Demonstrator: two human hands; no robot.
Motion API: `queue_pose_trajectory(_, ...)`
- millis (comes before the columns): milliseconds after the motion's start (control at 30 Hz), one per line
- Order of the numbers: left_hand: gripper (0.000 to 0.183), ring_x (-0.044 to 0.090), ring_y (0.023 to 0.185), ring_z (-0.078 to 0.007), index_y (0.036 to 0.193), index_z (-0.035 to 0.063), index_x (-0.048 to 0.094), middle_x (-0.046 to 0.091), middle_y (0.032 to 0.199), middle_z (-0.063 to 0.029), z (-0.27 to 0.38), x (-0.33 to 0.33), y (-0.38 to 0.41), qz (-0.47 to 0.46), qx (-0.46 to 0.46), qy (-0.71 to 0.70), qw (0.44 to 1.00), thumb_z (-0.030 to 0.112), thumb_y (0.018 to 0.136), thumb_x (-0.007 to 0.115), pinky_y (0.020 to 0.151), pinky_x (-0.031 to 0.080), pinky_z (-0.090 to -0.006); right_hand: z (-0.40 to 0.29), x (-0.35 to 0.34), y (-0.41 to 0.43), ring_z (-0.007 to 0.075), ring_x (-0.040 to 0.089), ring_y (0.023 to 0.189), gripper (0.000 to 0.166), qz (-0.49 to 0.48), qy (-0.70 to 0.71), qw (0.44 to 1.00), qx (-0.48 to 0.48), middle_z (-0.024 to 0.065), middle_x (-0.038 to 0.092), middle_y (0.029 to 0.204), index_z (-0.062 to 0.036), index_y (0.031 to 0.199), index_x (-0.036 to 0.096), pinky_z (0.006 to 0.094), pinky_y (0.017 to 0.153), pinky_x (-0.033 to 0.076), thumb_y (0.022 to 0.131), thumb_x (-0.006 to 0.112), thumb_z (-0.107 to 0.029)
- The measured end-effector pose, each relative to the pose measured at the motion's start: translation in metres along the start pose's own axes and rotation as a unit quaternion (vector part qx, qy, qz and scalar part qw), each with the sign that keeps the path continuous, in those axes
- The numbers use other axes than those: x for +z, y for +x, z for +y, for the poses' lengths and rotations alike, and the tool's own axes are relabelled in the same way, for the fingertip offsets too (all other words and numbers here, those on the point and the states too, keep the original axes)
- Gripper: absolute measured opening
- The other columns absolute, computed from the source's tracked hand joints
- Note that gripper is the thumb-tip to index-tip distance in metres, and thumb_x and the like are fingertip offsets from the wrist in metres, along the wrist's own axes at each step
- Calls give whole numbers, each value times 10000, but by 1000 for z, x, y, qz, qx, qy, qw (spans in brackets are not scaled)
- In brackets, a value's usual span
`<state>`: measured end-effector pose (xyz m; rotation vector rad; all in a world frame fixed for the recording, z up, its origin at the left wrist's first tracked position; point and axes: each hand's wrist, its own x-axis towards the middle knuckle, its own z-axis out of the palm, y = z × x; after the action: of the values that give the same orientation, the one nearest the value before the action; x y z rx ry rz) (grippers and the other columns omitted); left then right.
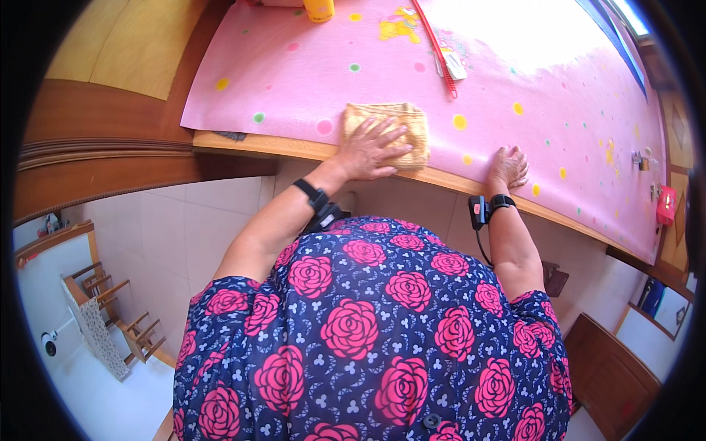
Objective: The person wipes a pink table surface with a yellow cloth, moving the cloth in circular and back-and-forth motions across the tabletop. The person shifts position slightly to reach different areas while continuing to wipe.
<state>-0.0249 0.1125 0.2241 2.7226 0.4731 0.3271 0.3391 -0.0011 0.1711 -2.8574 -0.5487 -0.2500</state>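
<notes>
My left hand [375,150] lies flat on a folded yellow cloth [415,124], its fingers spread across the top. The cloth sits at the front edge of a table covered with a pink, dotted tablecloth [309,88]. Farther right, my right hand [510,166] rests on the same covering near the edge, fingers curled. Its palm side is hidden, so whether anything lies under it does not show. Each wrist wears a black strap with a small device.
A red plastic stick [436,47] lies toward the back, over a small white packet [453,65]. A yellow cup [320,10] stands at the far edge. On the right end are a pink box [666,205] and small bottles [642,160]. A wooden cabinet [105,118] borders the left.
</notes>
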Motion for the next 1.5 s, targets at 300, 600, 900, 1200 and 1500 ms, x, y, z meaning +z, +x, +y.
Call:
queue_pose_trajectory(300, 542, 402, 1295, -282, 1338, 142, 466, 475, 1351, -112, -83, -15, -27, 178, -149, 25, 972, 349, 851, 585, 1070, 276, -515, 19, 3, 31, 261, 227, 1398, 543, -97, 5, 995, -11, 58, 348, 1480, -289, 1317, 503, 561, 1119, 66, 844, 485, -555)
queue_pose_trajectory(600, 409, 425, 1271, -225, 1237, 132, 553, 521, 1316, -67, -145, -27, -65, 181, -323, 260, 892, 341, 886, 545, 1084, 278, -418, -102, -28, -63, 333, 410, 1269, 562, -147, 338, 834, -411, 153, 485, 1324, -154, 1319, 494, 455, 1054, 306, 826, 666, -362)
queue_pose_trajectory(900, 407, 422, 1275, -203, 1244, 137, 551, 517, 1322, -50, -128, -7, -47, 176, -327, 254, 893, 338, 891, 529, 1086, 278, -401, -134, -50, -125, 270, 302, 1370, 556, -146, 136, 747, -634, 63, 387, 1449, -281, 1378, 441, 532, 1116, 162, 884, 480, -533)
queue_pose_trajectory(1200, 425, 398, 1297, -197, 1275, 135, 530, 490, 1352, -49, -123, 1, -50, 141, -343, 249, 895, 335, 900, 511, 1104, 260, -397, -45, -19, -75, 249, 419, 1298, 484, -40, 39, 874, -483, 68, 480, 1383, -230, 1314, 528, 499, 1083, 237, 902, 486, -481)
queue_pose_trajectory(1500, 429, 386, 1305, -197, 1282, 133, 525, 485, 1358, -45, -123, 7, -57, 119, -346, 265, 892, 335, 905, 497, 1108, 255, -398, 14, 3, -59, 238, 360, 1324, 497, -82, -20, 929, -360, 13, 460, 1399, -268, 1319, 515, 502, 1112, 171, 902, 451, -529)
